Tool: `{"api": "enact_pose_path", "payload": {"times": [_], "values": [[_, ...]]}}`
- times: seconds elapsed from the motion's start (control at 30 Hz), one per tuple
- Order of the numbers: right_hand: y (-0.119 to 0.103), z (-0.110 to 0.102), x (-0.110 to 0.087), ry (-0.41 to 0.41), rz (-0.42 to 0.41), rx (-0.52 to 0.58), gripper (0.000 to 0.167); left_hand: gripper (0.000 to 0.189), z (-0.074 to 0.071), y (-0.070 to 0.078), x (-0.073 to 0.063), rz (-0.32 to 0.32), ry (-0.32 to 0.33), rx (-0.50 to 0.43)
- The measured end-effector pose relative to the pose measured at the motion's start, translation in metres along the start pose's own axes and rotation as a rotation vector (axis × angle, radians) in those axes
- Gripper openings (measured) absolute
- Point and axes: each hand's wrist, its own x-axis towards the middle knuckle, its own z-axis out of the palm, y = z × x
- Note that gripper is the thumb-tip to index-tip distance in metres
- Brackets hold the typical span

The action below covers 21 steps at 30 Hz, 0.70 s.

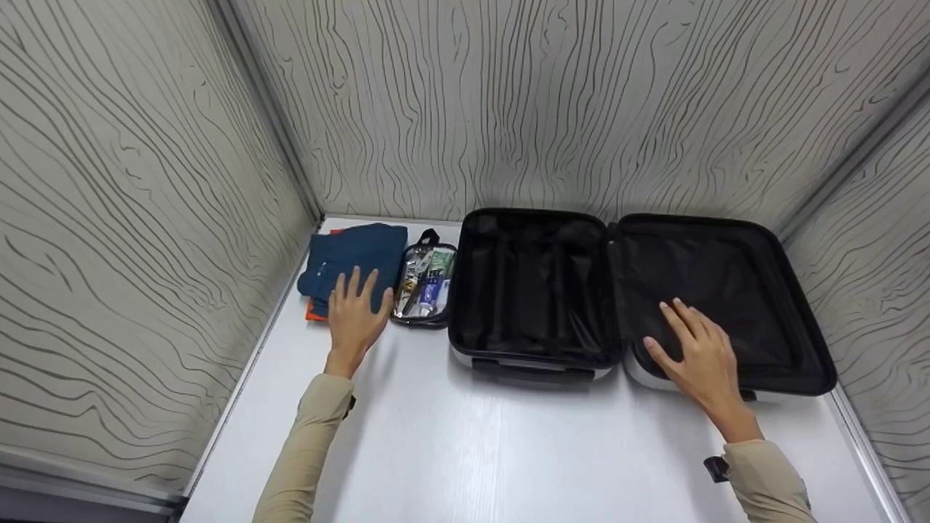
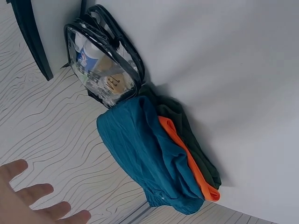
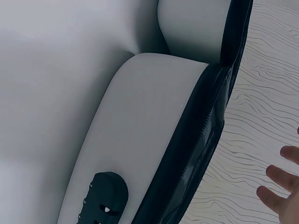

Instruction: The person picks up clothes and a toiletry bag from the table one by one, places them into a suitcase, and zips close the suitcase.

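Note:
My left hand [image 1: 354,314] is spread, fingers straight, over the near edge of a folded blue garment [image 1: 360,254]. In the left wrist view that garment tops a stack with an orange garment [image 2: 187,158] and a dark green garment [image 2: 180,123] under it. Just right of the stack lies a clear zip pouch [image 1: 425,283] with black trim, holding tubes and small toiletries. An open suitcase [image 1: 538,363] lies flat, black inside and pale outside. Above the near edge of its right half [image 1: 705,269], my right hand [image 1: 701,359] hovers with fingers extended, holding nothing.
All of this stands on a white table [image 1: 465,450]. Wood-grain patterned panels [image 1: 465,109] rise at the back and both sides, close behind the suitcase. A carry handle [image 1: 534,372] sticks out from the suitcase's near side.

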Motion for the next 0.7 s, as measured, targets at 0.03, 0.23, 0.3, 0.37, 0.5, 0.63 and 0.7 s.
{"api": "enact_pose_path", "payload": {"times": [0.03, 0.23, 0.3, 0.37, 0.5, 0.63, 0.7], "values": [[-0.001, 0.001, 0.0, 0.001, -0.005, -0.001, 0.067, 0.054, 0.0, -0.001, 0.0, -0.004, 0.003, -0.005], [-0.004, 0.007, -0.001, -0.006, -0.012, -0.002, 0.065, 0.053, 0.004, -0.007, -0.002, -0.018, 0.035, -0.039], [-0.005, 0.008, -0.002, -0.01, -0.006, -0.001, 0.065, 0.053, 0.006, -0.008, -0.003, -0.03, 0.033, -0.055], [-0.006, 0.01, -0.002, -0.011, -0.003, 0.001, 0.065, 0.054, 0.007, -0.01, -0.003, -0.048, 0.023, -0.073], [-0.007, 0.014, -0.003, 0.0, -0.011, 0.003, 0.065, 0.054, 0.009, -0.012, -0.003, -0.093, -0.004, -0.091], [-0.008, 0.018, -0.003, -0.003, -0.015, 0.007, 0.065, 0.054, 0.009, -0.012, -0.004, -0.115, -0.002, -0.098], [-0.008, 0.019, -0.003, -0.012, -0.015, 0.006, 0.065, 0.054, 0.01, -0.013, -0.005, -0.111, 0.014, -0.104]]}}
